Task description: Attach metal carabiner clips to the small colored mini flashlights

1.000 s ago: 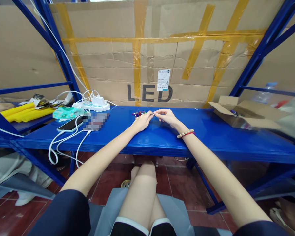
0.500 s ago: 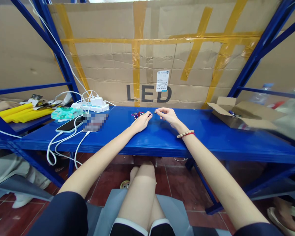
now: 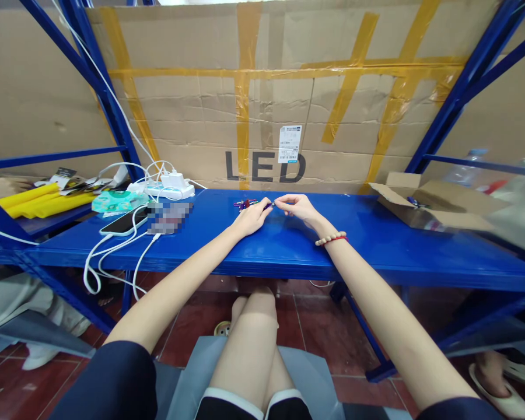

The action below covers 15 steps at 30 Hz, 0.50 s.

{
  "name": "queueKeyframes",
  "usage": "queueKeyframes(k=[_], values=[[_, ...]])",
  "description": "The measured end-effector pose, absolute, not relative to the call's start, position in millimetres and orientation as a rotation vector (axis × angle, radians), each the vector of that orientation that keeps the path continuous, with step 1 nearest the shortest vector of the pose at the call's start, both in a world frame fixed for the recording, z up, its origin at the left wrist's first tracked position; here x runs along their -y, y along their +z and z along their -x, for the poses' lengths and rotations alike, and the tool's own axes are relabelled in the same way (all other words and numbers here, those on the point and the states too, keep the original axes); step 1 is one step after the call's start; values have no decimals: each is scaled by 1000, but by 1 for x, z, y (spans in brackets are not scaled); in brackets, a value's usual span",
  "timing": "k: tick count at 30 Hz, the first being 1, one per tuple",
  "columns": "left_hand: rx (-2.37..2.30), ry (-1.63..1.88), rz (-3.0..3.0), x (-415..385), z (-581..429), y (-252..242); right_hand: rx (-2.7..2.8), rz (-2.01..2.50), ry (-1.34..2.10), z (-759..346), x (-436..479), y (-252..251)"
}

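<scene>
1. Centrally, both hands rest on the blue shelf [image 3: 289,245], close together near its far edge, in front of the cardboard sheet [image 3: 266,105] marked "LED".
2. Left hand [image 3: 254,216]: fingers curled, tips pinched on a small dark part [image 3: 269,205]. The part is too small to identify.
3. Right hand [image 3: 298,207]: thumb and forefinger pinched together at the tips, just beside the left fingertips. Whether they clamp the same part or a separate one cannot be told. A bead bracelet [image 3: 330,238] sits on the right wrist.
4. Small parts [image 3: 244,203], red and dark, lie on the shelf just behind the left hand, touching or nearly touching its fingers.
5. Left section of the shelf: a phone [image 3: 125,221] lies flat with a white cable [image 3: 109,251] plugged in; the cable hangs over the front edge.
6. Behind the phone: a white power strip [image 3: 170,188] with a charger plugged in, and a green wipes pack [image 3: 118,201] beside it.
7. Far left, on the neighbouring shelf: yellow sheets [image 3: 44,201], folded.
8. Right section: an open cardboard box [image 3: 437,204], flaps up, well apart from the hands.
9. Lower right corner: a foot in a sandal [image 3: 503,379] on the red tile floor, belonging to another person.
</scene>
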<state>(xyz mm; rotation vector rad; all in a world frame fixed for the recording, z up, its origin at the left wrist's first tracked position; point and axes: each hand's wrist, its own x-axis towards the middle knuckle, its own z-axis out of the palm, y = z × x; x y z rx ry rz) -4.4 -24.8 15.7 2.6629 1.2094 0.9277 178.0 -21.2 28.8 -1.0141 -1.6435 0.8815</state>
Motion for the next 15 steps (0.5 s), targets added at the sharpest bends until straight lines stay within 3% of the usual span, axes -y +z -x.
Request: queueKeyframes(k=[15], values=[[-1059, 954, -2838, 19, 10, 10, 1739, 1228, 953, -179, 27, 30]])
